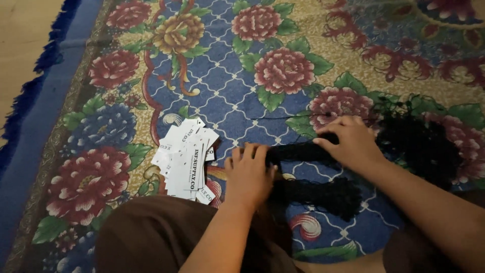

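A pile of white tags (pixel 187 159) lies on the carpet (pixel 227 86), just to the left of the left hand (pixel 249 174). The tags are small paper rectangles with dark print, fanned out loosely one over another. Further right, a bigger heap of black cords (pixel 422 144) covers part of a red flower in the carpet pattern. A second dark bunch (pixel 323 194) lies near the person's knees, below the hands. The person's leg in brown cloth (pixel 156 235) fills the lower left and hides the carpet there. At the far left, a blue fringe (pixel 30 86) borders the carpet, and pale floor (pixel 20 35) shows beyond it.

Between the two hands lies a bundle of black strings (pixel 300 151), placed across the carpet in front of the person. It looks like a long, thin, dark roll, and its single strands are hard to see in the dim light.

The left hand rests flat with fingers together on the left end of the bundle, palm down. The right hand (pixel 351 141) curls over the right end and presses it down; whether the fingers close around it cannot be seen.

The carpet is woven and soft, with big red, yellow and blue flowers, green leaves and a blue lattice field. The strings look fine and matte.
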